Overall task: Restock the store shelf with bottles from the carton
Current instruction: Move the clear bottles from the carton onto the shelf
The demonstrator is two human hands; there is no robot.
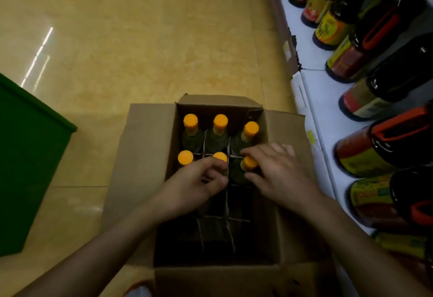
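An open brown carton [145, 147] stands on the floor with cardboard dividers inside. Several green bottles with orange caps fill its far two rows; the nearer cells are dark and look empty. My left hand [192, 189] curls round the neck of the middle bottle [220, 157] in the second row. Round the neck of the right bottle [248, 163] in that same row close the fingers and thumb of my right hand [278, 172]. Both bottles still sit in their cells. The white store shelf [311, 81] runs along the right.
Dark sauce bottles with red and yellow labels [365, 156] line the shelf at the right. A green bin [28, 156] stands at the left. Tan tiled floor [140, 39] stretches beyond the carton. The carton's flaps spread outward on all sides.
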